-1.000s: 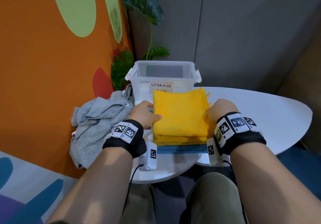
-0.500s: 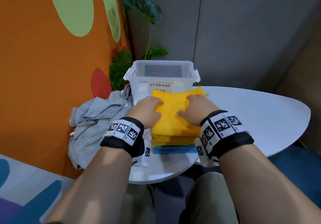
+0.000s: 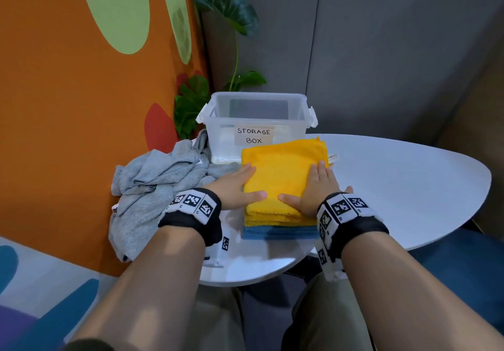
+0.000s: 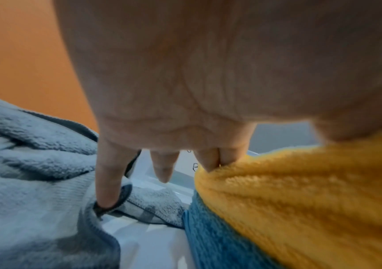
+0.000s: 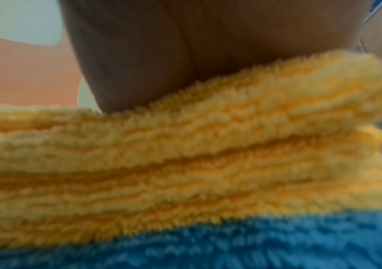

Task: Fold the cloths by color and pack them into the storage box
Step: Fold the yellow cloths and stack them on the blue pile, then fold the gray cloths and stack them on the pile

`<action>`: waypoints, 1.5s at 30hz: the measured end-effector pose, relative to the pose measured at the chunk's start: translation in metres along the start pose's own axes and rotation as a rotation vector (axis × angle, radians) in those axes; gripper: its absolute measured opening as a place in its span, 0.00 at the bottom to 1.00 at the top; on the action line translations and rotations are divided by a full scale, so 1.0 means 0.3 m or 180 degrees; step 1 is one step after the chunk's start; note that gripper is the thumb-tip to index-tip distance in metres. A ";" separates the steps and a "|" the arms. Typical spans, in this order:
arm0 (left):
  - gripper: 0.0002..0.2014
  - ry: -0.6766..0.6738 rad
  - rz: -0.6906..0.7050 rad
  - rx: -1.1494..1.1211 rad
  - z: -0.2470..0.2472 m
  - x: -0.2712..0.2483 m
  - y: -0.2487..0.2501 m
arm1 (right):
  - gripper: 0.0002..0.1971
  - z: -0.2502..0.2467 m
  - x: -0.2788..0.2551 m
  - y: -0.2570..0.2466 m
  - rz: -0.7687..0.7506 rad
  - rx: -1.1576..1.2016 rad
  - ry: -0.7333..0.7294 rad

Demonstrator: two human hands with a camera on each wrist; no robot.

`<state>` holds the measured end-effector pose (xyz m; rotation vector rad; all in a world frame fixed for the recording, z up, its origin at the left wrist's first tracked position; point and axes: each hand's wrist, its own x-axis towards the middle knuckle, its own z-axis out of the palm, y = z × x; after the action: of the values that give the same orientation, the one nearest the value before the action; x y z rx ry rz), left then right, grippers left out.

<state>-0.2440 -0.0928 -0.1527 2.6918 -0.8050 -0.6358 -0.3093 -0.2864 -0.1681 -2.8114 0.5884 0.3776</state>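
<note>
So the folded yellow cloths [image 3: 283, 176] are stacked on top of folded blue cloths [image 3: 281, 233], all sitting on the white tabletop [image 3: 395, 187] just in front of the clear storage box [image 3: 256, 121], the one with the handwritten "STORAGE BOX" label [image 3: 254, 136]. The far edge of the yellow stack is right up by the box's front wall, and a little white tag [image 3: 332, 157] pokes out at its far right corner. Left hand [image 3: 234, 190] is flat along the left edge of the stack, fingers straight, thumb lying across the top near the front; from the left wrist view some fingers are against the yellow side and the little finger [image 4: 109, 182] touches the grey stuff instead. Right hand [image 3: 316, 187] lies flat on top at the right side, fingers straight, thumb pointing inward toward the other thumb. So neither grip is closed on anything, both are just open palms pressing. The crumpled grey cloths [image 3: 152, 184] are piled at the left of the tabletop, hanging over its edge, next to the orange wall [image 3: 68, 119]. A leafy plant [image 3: 226, 10] stands behind the box.
</note>
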 end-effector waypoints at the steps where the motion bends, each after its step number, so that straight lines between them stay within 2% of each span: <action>1: 0.45 -0.0123 0.0000 -0.0047 -0.010 -0.014 -0.001 | 0.60 0.001 0.005 0.002 -0.0007 0.0001 -0.0009; 3: 0.52 -0.0281 0.0022 -0.0088 -0.021 -0.031 -0.006 | 0.61 0.007 0.017 0.005 -0.0025 -0.0007 -0.0022; 6: 0.57 -0.0315 -0.0009 -0.0050 -0.022 -0.027 -0.013 | 0.63 0.015 0.030 0.000 -0.0053 -0.0051 -0.0026; 13: 0.56 -0.0249 0.0002 -0.0062 -0.008 -0.006 -0.026 | 0.63 0.013 0.033 -0.002 -0.0048 -0.0154 -0.0048; 17: 0.55 0.0060 -0.0023 -0.0355 -0.003 -0.016 -0.038 | 0.62 -0.013 0.015 -0.016 0.0000 -0.0250 -0.0031; 20: 0.45 0.0394 0.0042 -0.0885 -0.019 -0.051 -0.062 | 0.61 -0.039 -0.003 -0.042 0.0201 -0.0341 -0.0025; 23: 0.37 0.0862 -0.0274 -0.0573 -0.037 -0.089 -0.100 | 0.53 -0.086 -0.050 -0.107 0.0374 -0.0360 0.0189; 25: 0.31 0.1095 -0.0518 -0.0424 -0.048 -0.104 -0.132 | 0.45 -0.125 -0.079 -0.161 0.0225 -0.0242 0.0309; 28: 0.20 0.1390 -0.0859 -0.0302 -0.059 -0.119 -0.194 | 0.38 -0.145 -0.098 -0.246 -0.0185 0.0077 0.0482; 32: 0.32 0.1484 -0.1447 -0.0188 -0.051 -0.130 -0.308 | 0.31 -0.119 -0.112 -0.339 -0.0643 0.0401 0.0629; 36: 0.42 0.1278 -0.1715 -0.0360 -0.023 -0.142 -0.374 | 0.30 -0.079 -0.113 -0.407 -0.0827 0.0418 0.0418; 38: 0.43 0.1237 -0.1820 -0.0385 -0.017 -0.144 -0.391 | 0.31 -0.062 -0.108 -0.433 -0.0879 0.0435 0.0333; 42: 0.28 0.1213 -0.1771 -0.0133 -0.009 -0.141 -0.422 | 0.29 -0.048 -0.099 -0.477 -0.0954 0.0492 0.0274; 45: 0.15 0.1435 -0.1778 -0.0076 -0.009 -0.152 -0.432 | 0.27 -0.046 -0.095 -0.501 -0.1002 0.0484 0.0229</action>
<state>-0.2179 0.0390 -0.1819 2.8697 0.0729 -0.1138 -0.2686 -0.1466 -0.1193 -2.7165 0.1720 0.1629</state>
